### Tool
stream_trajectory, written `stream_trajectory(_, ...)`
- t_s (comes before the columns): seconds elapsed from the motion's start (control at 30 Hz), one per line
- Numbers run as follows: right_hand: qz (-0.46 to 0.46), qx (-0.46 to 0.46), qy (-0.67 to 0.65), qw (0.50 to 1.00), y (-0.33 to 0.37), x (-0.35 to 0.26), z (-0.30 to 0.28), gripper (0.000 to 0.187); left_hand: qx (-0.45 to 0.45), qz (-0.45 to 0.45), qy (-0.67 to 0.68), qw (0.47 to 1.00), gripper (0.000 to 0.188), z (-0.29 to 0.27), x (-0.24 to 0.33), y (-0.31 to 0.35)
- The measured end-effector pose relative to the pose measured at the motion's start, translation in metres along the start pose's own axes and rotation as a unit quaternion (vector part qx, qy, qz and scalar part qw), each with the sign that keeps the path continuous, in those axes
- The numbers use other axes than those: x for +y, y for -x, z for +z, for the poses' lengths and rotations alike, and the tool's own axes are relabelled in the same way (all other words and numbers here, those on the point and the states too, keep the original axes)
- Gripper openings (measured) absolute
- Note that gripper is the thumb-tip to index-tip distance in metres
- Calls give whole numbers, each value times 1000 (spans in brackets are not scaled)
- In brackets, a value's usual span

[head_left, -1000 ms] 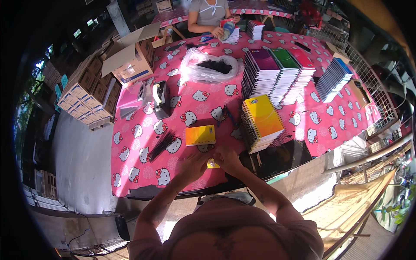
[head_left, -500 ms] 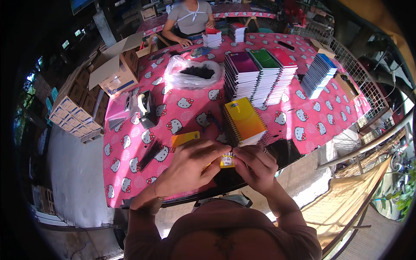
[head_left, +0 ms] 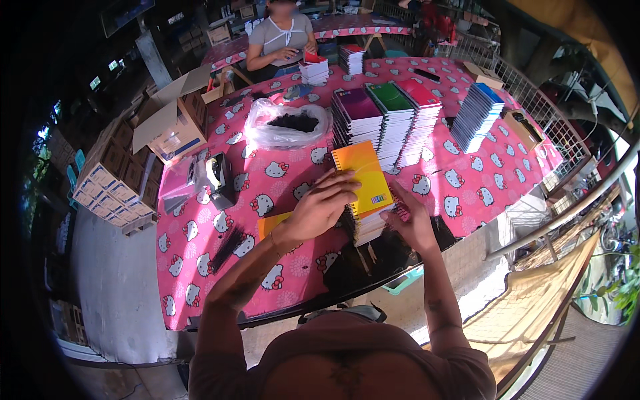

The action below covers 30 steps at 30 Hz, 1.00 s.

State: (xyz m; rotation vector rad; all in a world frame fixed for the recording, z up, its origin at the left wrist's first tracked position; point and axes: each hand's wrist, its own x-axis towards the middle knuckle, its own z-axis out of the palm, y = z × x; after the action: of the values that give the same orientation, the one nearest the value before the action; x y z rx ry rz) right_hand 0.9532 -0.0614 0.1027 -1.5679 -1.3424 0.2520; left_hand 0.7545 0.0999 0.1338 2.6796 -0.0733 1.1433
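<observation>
Since the earlier frame, your hands have moved away from the small yellow piece near the bench edge and come to the two sides of the top yellow notebook [head_left: 370,170]. This notebook lies above a pile of ringed notebooks [head_left: 369,230], between your left fingers and your right fingers. Your left hand [head_left: 327,203] lays its fingers over the ringed edge; its thumb is hidden, so I cannot tell if they clamp. Your right hand [head_left: 410,220] keeps thumb and fingers apart, along the opposite edge and corner. Probably you hold both sides so that the cover sits square and does not slide.

Behind your left wrist an orange notebook [head_left: 265,225] lies partly covered, and farther left is a bundle of black wires [head_left: 228,250], maybe put there for easy reach. Beyond your fingers stand purple, green and red stacks [head_left: 359,107], apparently sorted by colour, and a plastic bag [head_left: 257,127] with black contents.

The bench [head_left: 303,160] wears a pink patterned cloth. Farther out, a co-worker [head_left: 283,40] sits opposite, and an open carton [head_left: 177,130] stands at left.
</observation>
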Motion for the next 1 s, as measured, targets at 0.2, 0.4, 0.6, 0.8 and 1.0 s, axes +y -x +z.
stream_trajectory(0.2,50,-29,-45,997,1,0,5,66,13,-41,56,997,29,18,2,19)
stream_trajectory(0.4,-7,26,8,1000,11,0,-7,80,64,-140,-22,988,28,-4,1,51)
stream_trajectory(0.6,-224,109,-115,962,44,-73,34,27,-88,-255,-162,949,34,-9,-35,238)
stream_trajectory(0.8,-34,-118,-163,979,41,-53,135,30,-98,-269,-145,947,35,-17,-35,247)
stream_trajectory(1.0,15,-63,-252,966,8,2,238,47,-57,-325,-136,934,34,-33,-52,214)
